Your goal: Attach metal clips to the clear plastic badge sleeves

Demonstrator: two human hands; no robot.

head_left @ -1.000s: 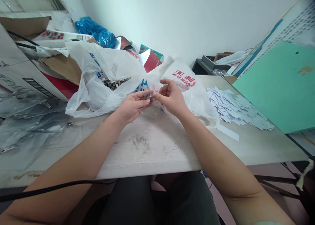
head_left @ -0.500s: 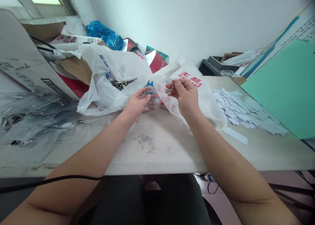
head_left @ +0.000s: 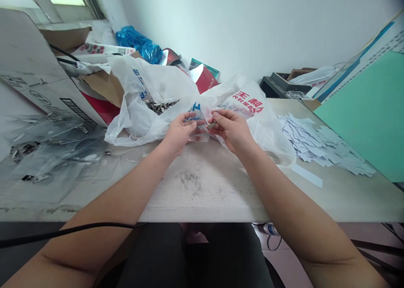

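Left hand (head_left: pixel 179 132): open, fingers loosely curved, against the bag.
Right hand (head_left: pixel 233 130): closed in a fingertip pinch on the clip.
Small metal clip (head_left: pixel 212 125): held between the hands, over the bag.
White plastic bag (head_left: pixel 151 90): slack, bunched under both hands.
Metal parts heap (head_left: pixel 159 107): inside the bag mouth, just beyond the hands.
Risk: a loosened pinch could likely drop the clip into the bag folds or the heap.

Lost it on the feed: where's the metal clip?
Head view: the metal clip sits in the right hand, over the white plastic bag, beside the left hand.
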